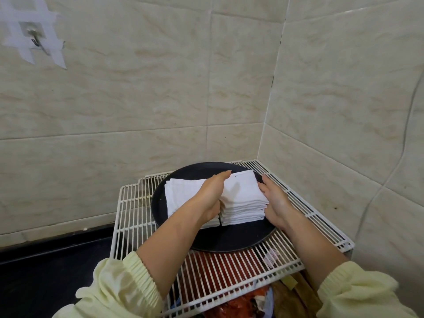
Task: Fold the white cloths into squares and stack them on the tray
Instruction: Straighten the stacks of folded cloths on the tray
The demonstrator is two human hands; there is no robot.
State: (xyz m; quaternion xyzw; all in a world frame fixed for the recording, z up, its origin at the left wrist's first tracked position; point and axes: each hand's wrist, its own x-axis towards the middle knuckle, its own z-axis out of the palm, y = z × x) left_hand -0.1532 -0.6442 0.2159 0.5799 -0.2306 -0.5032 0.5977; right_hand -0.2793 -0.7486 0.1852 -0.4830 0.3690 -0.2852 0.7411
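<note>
Two stacks of folded white cloths stand side by side on a round black tray [213, 241]. The left stack [181, 196] lies flat. My left hand [212, 193] reaches between the stacks, fingers straight, against the left side of the right stack [243, 200]. My right hand [274, 203] presses flat against that stack's right side, so both hands hold it between them. The right stack sits slightly tilted, with its layered edges showing at the front.
The tray rests on a white wire rack [231, 276] in a corner of beige tiled walls. Red and brown items show beneath the rack. A dark counter [50, 267] lies to the left. A taped hook [34, 40] hangs on the wall at upper left.
</note>
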